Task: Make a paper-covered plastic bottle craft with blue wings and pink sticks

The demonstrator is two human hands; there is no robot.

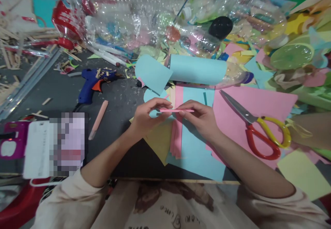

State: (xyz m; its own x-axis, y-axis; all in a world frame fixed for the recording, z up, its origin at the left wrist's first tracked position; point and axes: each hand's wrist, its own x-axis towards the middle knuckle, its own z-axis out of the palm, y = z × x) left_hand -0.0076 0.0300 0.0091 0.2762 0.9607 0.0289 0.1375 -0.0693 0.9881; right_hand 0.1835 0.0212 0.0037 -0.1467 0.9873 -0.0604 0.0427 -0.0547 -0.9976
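Between my two hands a narrow strip of pink paper (176, 110) is held level, seen nearly edge-on. My left hand (150, 113) pinches its left part, and my right hand (199, 117) grips it farther right with thumb and fingers. Below them, several long pink paper strips (177, 139) lie in a stack on a light blue sheet (199, 153). A yellow sheet (159, 141) pokes out under the left side. Just beyond the hands rests a plastic bottle wrapped in light blue paper (198, 69), beside a cut blue paper piece (152, 73).
Scissors (253, 125) with red and yellow handles lie on pink paper (232, 108) at right. A blue glue gun (89, 84) and a pinkish pen-like stick (98, 120) are at left. Plastic bottles (139, 22) and paper scraps crowd the back. A phone (73, 142) sits near the left edge.
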